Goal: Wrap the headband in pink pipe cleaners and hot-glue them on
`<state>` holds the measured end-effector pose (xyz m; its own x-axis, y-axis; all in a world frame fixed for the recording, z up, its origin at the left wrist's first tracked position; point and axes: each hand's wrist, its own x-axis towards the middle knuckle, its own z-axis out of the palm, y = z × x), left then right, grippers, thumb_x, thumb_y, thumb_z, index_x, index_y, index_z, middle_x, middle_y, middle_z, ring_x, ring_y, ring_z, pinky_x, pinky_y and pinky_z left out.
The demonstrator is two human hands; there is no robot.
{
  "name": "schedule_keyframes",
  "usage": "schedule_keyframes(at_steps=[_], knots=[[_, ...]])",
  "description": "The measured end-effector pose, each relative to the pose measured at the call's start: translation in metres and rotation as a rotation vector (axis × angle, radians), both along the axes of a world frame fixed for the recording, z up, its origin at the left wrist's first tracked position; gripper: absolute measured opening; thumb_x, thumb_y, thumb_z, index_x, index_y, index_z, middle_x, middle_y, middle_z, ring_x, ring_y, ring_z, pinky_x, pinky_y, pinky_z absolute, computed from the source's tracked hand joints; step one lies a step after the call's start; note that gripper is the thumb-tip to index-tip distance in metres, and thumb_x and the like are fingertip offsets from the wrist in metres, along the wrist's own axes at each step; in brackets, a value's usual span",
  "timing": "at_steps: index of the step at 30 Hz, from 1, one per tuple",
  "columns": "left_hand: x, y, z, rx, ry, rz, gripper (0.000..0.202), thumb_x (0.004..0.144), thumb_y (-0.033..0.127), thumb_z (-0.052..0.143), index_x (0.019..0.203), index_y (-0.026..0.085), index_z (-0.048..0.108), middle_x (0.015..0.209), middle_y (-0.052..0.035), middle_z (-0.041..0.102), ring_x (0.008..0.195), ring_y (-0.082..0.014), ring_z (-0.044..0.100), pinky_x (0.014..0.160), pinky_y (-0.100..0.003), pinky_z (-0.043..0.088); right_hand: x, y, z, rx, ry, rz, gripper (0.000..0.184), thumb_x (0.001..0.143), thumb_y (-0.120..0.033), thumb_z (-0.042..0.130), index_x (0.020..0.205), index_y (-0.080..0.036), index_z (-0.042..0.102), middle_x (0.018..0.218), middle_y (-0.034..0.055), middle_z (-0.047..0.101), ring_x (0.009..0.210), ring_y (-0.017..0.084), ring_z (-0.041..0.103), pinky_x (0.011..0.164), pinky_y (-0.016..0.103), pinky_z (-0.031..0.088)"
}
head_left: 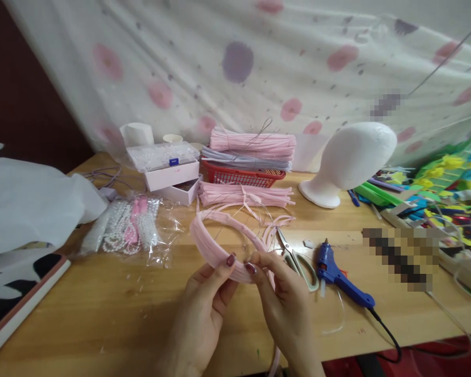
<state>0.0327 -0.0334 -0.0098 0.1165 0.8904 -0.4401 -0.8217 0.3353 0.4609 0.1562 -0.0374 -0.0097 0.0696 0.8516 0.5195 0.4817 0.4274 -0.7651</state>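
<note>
Above the table I hold a curved pink headband (pixel 208 246) that looks built from pipe cleaners laid side by side. My left hand (pixel 208 309) pinches its near edge between thumb and fingers. Close beside it, my right hand (pixel 282 298) is closed on the same band, with the thumb on top. A loose pink strip hangs below my right wrist. Just past my right hand lie open-bladed scissors (pixel 298 262), partly covered by my fingers. A blue glue gun (pixel 333 275) rests further right. Behind the band lies a bundle of pink pipe cleaners (pixel 235 195).
A white foam head (pixel 349 162) stands at the back right. Pink and grey pipe cleaners top a red basket (pixel 239 176). Small boxes (pixel 172 175) and a bag of pearl strings (pixel 129 225) sit left. Colourful craft pieces (pixel 447 199) crowd the far right. The glue gun's cord crosses the front edge.
</note>
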Motion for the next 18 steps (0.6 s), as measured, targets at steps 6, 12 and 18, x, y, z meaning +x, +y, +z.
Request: schedule_keyframes(at_steps=[6,12,18], knots=[[0.003,-0.001,-0.007,-0.016,0.046,0.052,0.023,0.058,0.020,0.091,0.075,0.013,0.078,0.080,-0.0051,0.078,0.073,-0.0129,0.073,0.072,-0.017,0.060,0.003,-0.003,-0.007,-0.036,-0.042,0.021,0.011,0.092,-0.017,0.058,0.090,-0.024,0.067,0.081,-0.0018,0.071,0.071,0.012,0.064,0.066,0.020,0.049],[0.003,0.001,-0.013,-0.025,0.077,0.058,0.026,0.054,0.019,0.092,0.076,0.013,0.078,0.079,-0.0052,0.078,0.072,-0.0127,0.072,0.069,-0.016,0.060,0.008,-0.006,-0.012,-0.038,-0.079,-0.014,0.009,0.092,-0.020,0.061,0.092,-0.023,0.070,0.079,0.0000,0.071,0.072,0.014,0.066,0.068,0.025,0.050],[0.002,0.003,-0.020,-0.043,0.074,0.077,0.031,0.047,0.019,0.095,0.073,0.014,0.077,0.076,-0.0042,0.078,0.072,-0.0121,0.072,0.070,-0.016,0.060,0.019,-0.005,-0.019,-0.012,0.053,-0.138,0.011,0.091,-0.027,0.064,0.084,-0.022,0.071,0.073,0.0021,0.072,0.068,0.017,0.068,0.065,0.028,0.052]])
